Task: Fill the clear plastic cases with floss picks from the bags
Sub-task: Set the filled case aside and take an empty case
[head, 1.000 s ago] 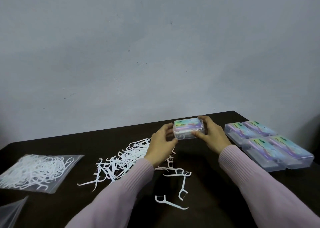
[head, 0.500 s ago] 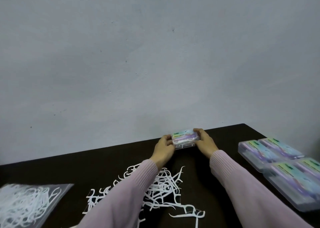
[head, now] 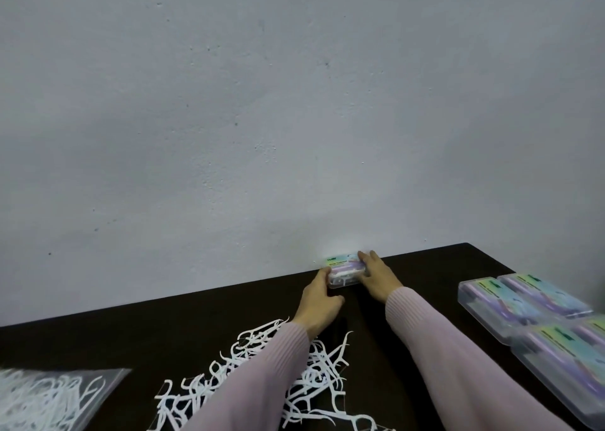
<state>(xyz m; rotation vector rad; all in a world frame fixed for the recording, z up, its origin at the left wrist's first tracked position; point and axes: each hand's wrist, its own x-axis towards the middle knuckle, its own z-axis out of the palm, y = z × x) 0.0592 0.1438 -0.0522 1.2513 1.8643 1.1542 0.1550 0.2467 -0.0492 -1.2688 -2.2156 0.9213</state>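
Left hand [head: 319, 303] and right hand [head: 376, 275] grip opposite ends of a closed clear floss pick case [head: 345, 270] at the table's [head: 425, 273] far edge against the wall [head: 294, 103]. Pastel label on lid; white picks visible inside. Loose floss picks [head: 255, 358] lie nearer.

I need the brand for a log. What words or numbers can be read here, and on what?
None can be read.
Held clear case: dark print on its label, too small and blurred.
Four cases at the right: dark marks on green label corners, blurred.
Bag of floss picks: no print visible.
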